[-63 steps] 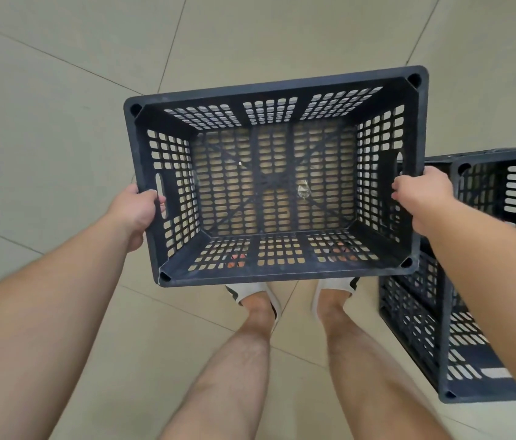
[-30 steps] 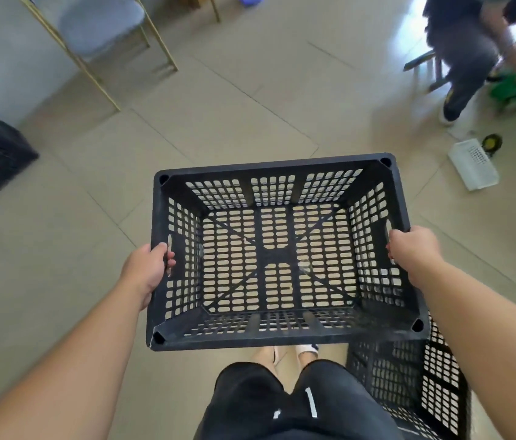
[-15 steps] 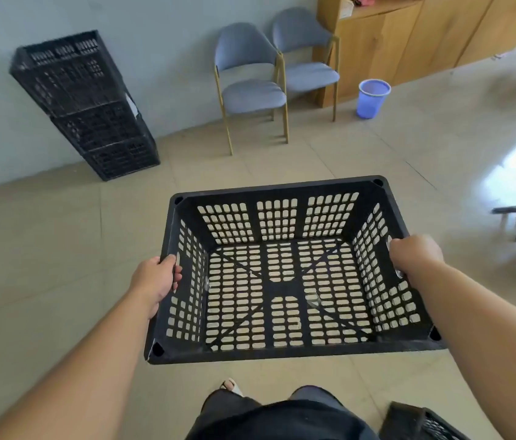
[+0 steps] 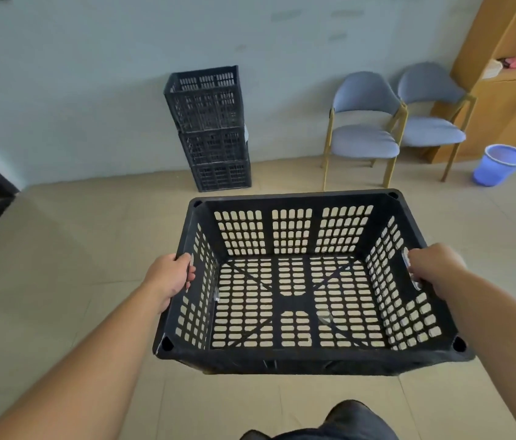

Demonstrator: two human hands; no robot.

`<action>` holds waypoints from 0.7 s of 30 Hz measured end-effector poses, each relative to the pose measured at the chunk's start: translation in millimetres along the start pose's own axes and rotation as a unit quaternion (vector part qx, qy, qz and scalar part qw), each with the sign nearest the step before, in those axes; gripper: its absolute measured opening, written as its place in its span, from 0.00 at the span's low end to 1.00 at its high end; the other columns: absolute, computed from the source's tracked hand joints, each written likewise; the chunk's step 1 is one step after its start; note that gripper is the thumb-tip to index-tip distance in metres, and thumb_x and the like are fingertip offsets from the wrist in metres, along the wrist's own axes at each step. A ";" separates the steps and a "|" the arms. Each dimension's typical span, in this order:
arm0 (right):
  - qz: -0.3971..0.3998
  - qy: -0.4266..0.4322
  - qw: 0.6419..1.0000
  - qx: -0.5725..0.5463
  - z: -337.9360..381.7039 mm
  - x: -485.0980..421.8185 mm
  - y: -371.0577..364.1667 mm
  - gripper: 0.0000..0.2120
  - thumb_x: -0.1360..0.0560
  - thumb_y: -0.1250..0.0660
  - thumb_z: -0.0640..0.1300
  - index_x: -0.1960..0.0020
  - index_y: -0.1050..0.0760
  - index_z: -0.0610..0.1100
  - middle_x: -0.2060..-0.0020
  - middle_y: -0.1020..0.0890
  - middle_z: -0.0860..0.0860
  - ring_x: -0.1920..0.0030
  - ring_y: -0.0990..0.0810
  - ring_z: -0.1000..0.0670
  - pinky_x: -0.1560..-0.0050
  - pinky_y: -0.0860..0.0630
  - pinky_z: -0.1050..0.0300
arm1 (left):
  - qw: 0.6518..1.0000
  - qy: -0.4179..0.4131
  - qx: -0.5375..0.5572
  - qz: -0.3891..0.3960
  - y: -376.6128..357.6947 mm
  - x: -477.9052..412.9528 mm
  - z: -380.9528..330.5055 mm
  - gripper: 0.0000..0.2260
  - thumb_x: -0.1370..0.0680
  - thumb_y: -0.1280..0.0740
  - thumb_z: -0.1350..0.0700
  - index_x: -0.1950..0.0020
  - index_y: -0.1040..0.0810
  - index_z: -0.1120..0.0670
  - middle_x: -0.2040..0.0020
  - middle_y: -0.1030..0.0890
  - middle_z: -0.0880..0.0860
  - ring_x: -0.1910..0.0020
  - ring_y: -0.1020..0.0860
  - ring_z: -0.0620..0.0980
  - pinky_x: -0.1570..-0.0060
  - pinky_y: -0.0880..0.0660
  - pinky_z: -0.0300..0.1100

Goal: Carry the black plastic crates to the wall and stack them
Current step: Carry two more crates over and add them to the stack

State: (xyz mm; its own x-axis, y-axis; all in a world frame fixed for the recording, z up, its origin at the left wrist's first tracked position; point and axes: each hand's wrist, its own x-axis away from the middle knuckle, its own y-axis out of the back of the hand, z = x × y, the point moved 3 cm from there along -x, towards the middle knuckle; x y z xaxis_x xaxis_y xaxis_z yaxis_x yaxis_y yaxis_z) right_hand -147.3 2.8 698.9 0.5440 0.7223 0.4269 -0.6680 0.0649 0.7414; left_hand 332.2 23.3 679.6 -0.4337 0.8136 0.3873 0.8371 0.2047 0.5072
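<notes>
Left hand (image 4: 171, 276) clamped on crate (image 4: 301, 281) side | right hand (image 4: 434, 269) likewise | stack (image 4: 212, 128) lay ahead, left of both hands, nearer left hand | crate's long axis crosswise.

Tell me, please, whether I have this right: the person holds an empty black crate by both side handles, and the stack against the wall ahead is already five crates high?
Not quite: the stack against the wall is three crates high, not five, as the head view shows. The rest holds: the left hand and right hand grip the side handles of the empty black crate.
</notes>
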 end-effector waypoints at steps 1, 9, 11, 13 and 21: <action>0.004 0.007 1.000 -0.002 18.2 -3.5 -7.5 0.11 0.24 0.39 0.39 0.58 0.23 0.31 0.66 0.18 0.36 0.67 0.21 0.39 0.65 0.26 0.51 | 1.000 0.006 0.000 -0.007 8.0 -13.1 -1.0 0.15 0.14 0.42 0.52 0.49 0.20 0.59 0.57 0.18 0.56 0.61 0.22 0.51 0.55 0.22 0.48; 0.036 0.069 0.996 0.033 162.3 -70.8 -65.7 0.11 0.20 0.39 0.43 0.56 0.26 0.36 0.61 0.18 0.37 0.61 0.17 0.37 0.57 0.17 0.45 | 0.997 0.048 0.004 -0.052 40.2 -128.5 -37.1 0.13 0.14 0.41 0.52 0.47 0.21 0.59 0.57 0.17 0.56 0.61 0.22 0.52 0.50 0.21 0.50; 0.043 0.086 0.995 0.034 202.1 -95.6 -77.8 0.12 0.20 0.39 0.43 0.56 0.26 0.35 0.61 0.18 0.37 0.61 0.17 0.37 0.56 0.17 0.44 | 0.996 0.062 0.012 -0.068 45.6 -160.2 -53.7 0.14 0.14 0.41 0.51 0.46 0.21 0.59 0.57 0.17 0.56 0.61 0.22 0.52 0.50 0.20 0.52; 0.059 0.099 0.993 0.035 242.4 -124.5 -88.1 0.12 0.20 0.39 0.42 0.55 0.24 0.34 0.60 0.17 0.36 0.59 0.17 0.37 0.53 0.16 0.42 | 0.994 0.079 0.017 -0.079 51.2 -188.6 -72.9 0.15 0.14 0.41 0.52 0.44 0.21 0.60 0.57 0.17 0.57 0.61 0.22 0.52 0.54 0.21 0.50; 0.076 0.167 0.981 0.064 401.6 -199.8 -108.0 0.11 0.21 0.38 0.39 0.55 0.24 0.31 0.63 0.19 0.37 0.65 0.21 0.40 0.68 0.24 0.51 | 0.988 0.093 0.053 -0.111 73.1 -301.6 -147.9 0.16 0.14 0.42 0.52 0.40 0.21 0.63 0.57 0.18 0.57 0.63 0.23 0.52 0.63 0.25 0.45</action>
State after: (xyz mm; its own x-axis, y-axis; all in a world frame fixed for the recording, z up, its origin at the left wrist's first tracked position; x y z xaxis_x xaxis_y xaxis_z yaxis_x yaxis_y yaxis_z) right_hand 20.1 -425.0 741.4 0.2326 0.9038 0.3591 -0.6480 -0.1313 0.7503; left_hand 474.8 -287.7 713.7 -0.6556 0.6302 0.4159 0.7408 0.4303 0.5158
